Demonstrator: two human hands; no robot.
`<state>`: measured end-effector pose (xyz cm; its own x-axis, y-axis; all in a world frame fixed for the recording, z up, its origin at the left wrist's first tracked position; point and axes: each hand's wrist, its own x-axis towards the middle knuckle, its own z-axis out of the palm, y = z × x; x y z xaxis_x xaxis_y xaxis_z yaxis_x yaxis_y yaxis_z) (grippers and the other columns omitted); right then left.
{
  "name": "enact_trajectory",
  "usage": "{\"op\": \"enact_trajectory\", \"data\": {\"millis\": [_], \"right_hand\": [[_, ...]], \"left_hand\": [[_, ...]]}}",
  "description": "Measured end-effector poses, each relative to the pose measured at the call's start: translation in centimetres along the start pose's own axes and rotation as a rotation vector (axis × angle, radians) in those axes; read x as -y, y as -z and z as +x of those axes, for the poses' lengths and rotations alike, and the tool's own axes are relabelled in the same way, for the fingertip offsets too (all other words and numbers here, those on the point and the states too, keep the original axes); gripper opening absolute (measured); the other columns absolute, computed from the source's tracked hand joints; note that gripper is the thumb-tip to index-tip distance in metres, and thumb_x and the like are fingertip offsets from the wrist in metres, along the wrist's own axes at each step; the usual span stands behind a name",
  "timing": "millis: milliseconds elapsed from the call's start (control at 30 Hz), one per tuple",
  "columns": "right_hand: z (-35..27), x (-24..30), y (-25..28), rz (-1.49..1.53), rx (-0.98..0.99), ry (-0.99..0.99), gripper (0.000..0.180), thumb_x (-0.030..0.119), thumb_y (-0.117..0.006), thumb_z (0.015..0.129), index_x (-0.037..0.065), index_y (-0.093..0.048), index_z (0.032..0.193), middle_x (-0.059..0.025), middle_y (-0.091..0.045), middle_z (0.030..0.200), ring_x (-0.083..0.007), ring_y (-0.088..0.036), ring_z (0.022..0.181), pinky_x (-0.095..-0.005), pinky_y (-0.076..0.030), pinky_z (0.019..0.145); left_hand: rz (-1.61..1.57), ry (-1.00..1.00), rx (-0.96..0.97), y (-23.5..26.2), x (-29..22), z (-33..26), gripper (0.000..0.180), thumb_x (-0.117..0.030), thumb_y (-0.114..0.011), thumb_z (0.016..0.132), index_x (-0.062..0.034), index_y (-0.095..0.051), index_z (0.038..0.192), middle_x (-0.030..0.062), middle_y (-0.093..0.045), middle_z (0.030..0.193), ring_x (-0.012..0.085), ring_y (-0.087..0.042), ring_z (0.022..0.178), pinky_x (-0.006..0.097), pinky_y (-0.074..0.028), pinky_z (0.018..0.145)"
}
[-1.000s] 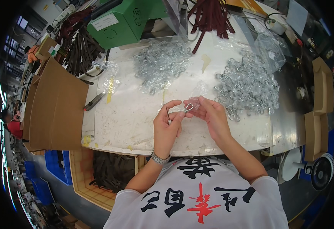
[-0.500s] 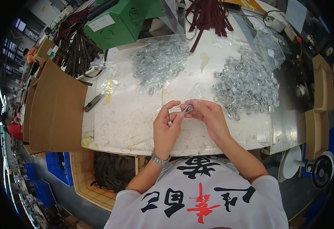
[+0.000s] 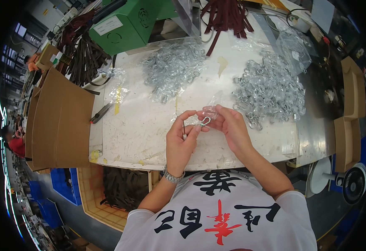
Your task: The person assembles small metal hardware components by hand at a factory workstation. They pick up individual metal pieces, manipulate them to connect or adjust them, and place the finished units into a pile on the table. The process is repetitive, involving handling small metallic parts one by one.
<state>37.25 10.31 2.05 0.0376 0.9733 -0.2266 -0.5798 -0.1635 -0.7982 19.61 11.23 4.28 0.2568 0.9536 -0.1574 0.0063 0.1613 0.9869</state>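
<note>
Left hand (image 3: 179,144) is pinching a silver metal loop (image 3: 206,121), right hand (image 3: 235,130) clear plastic film (image 3: 210,111), seemingly mid-piece, two silver hardware heaps (image 3: 271,90) remaining.

On my view I see large black characters (image 3: 189,216) and a red character (image 3: 219,221) on the white shirt (image 3: 243,232); the green machine's (image 3: 128,31) label (image 3: 108,25) I cannot read.

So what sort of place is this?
Probably a factory or workshop: the worktable bears two heaps of small metal loops and clear plastic, with a green machine and a bundle of maroon strips toward its far side.
</note>
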Motion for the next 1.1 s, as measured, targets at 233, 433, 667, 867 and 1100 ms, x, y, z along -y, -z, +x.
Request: {"op": "enact_trajectory", "data": {"millis": [233, 433, 667, 867, 1100], "right_hand": [[0.1, -0.4, 0.2, -0.013, 0.002, 0.005, 0.042, 0.029, -0.053, 0.112, -0.008, -0.071, 0.122, -0.0197, -0.078, 0.116, -0.0222, -0.076, 0.106, -0.0349, -0.058, 0.097], [0.0, -0.5, -0.1, -0.063, 0.042, -0.028, 0.042, 0.031, -0.053, 0.113, -0.005, -0.072, 0.123, -0.0156, -0.078, 0.117, -0.0186, -0.074, 0.106, -0.0328, -0.058, 0.096], [-0.5, -1.2, -0.3, -0.040, 0.055, -0.021, 0.039, 0.030, -0.055, 0.112, -0.003, -0.072, 0.126, -0.0115, -0.077, 0.121, -0.0134, -0.071, 0.104, -0.0306, -0.056, 0.100], [-0.9, -2.0, 0.2, -0.043, 0.076, -0.111, 0.039, 0.031, -0.057, 0.112, -0.002, -0.072, 0.126, -0.0095, -0.076, 0.113, -0.0136, -0.072, 0.102, -0.0335, -0.057, 0.100], [-1.3, 0.5, 0.8, -0.156, 0.227, -0.254, 0.036, 0.033, -0.061, 0.110, 0.000, -0.075, 0.109, -0.0056, -0.074, 0.088, -0.0094, -0.065, 0.070, -0.0250, -0.057, 0.075]], "left_hand": [[-0.021, 0.010, 0.021, 0.1, 0.2, 0.3, 0.038, -0.005, -0.064, 0.103, -0.0040, -0.057, 0.141, 0.0097, -0.080, 0.095, -0.0009, -0.043, 0.050, 0.019, -0.034, 0.045], [-0.059, -0.016, -0.019, -0.2, 0.3, 0.5, 0.040, -0.004, -0.065, 0.103, -0.0021, -0.057, 0.141, 0.0045, -0.076, 0.086, -0.0006, -0.043, 0.051, 0.019, -0.033, 0.045], [-0.038, -0.061, -0.063, -1.0, 1.4, 0.8, 0.042, -0.004, -0.065, 0.103, -0.0031, -0.056, 0.144, -0.0005, -0.070, 0.079, -0.0006, -0.043, 0.051, 0.020, -0.033, 0.045], [0.022, -0.099, 0.066, -0.7, 2.3, 1.2, 0.041, -0.009, -0.066, 0.105, -0.0015, -0.058, 0.144, -0.0012, -0.068, 0.077, -0.0006, -0.044, 0.052, 0.019, -0.032, 0.046], [0.048, -0.006, 0.273, 3.8, 0.3, 3.5, 0.034, -0.017, -0.064, 0.107, 0.0023, -0.068, 0.134, -0.0023, -0.067, 0.079, 0.0002, -0.053, 0.062, 0.017, -0.032, 0.052]]}}
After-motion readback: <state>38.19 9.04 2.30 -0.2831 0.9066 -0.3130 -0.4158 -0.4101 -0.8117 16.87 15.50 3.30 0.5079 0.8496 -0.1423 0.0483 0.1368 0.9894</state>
